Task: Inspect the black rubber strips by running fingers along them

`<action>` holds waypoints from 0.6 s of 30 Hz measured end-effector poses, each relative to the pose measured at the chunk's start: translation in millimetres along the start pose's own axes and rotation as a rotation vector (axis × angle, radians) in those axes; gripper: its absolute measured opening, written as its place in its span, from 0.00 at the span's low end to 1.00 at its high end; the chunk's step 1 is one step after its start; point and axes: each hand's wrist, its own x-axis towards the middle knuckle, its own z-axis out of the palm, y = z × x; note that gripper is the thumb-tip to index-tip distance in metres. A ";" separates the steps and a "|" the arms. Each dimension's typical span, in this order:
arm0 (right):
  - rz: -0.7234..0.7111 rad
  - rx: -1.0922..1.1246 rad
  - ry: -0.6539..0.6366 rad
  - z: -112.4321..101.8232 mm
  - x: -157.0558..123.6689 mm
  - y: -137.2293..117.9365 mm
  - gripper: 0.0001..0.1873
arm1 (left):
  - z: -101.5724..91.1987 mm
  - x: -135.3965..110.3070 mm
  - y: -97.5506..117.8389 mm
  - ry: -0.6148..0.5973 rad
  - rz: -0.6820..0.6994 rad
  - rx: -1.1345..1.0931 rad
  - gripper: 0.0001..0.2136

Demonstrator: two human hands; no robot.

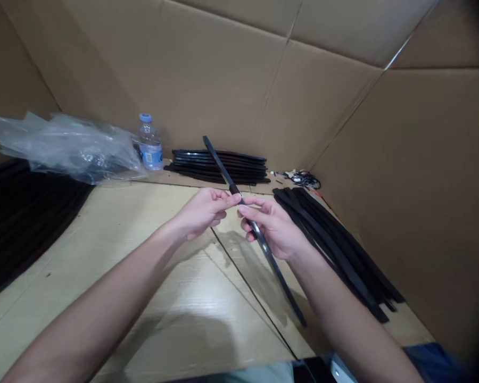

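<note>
A long, narrow black strip (269, 255) slants through the middle of the view, raised above the table, with a glossy face. My left hand (207, 213) pinches it near its middle between thumb and fingers. Close beside, my right hand (273, 226) grips the same strip just below, thumb on top and fingers curled under. A duller dark section shows on the strip just above my left fingertips. The strip's far end overlaps a stack of black strips (219, 165) at the back, and its near end points down toward the front right.
More black strips (343, 255) lie at the right, and a dark bundle (27, 223) fills the left. Clear plastic bags (80, 149) and a water bottle (150, 143) stand at the back. Small tangled bits (305, 179) lie in the corner. Cardboard walls (223, 69) surround the table (143, 298).
</note>
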 end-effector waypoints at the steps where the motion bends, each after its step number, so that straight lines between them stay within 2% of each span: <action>1: -0.008 -0.025 0.014 -2.0 -2.0 -0.3 0.19 | 1.0 -0.5 0.1 -0.015 -0.007 0.000 0.18; 10: 0.038 -0.128 0.026 -13.2 -35.0 2.6 0.29 | 26.9 -11.9 -0.2 -0.078 -0.020 -0.028 0.13; 13: 0.120 -0.123 -0.138 -26.4 -55.6 10.7 0.28 | 35.3 -17.0 3.3 -0.077 0.025 -0.075 0.11; 16: 0.338 -0.141 -0.402 -50.6 -84.4 26.5 0.35 | 37.3 -20.6 9.9 -0.003 0.056 -0.121 0.12; 18: 0.415 -0.211 -0.467 -67.2 -108.3 37.5 0.36 | 36.0 -22.2 14.5 0.025 0.087 -0.131 0.15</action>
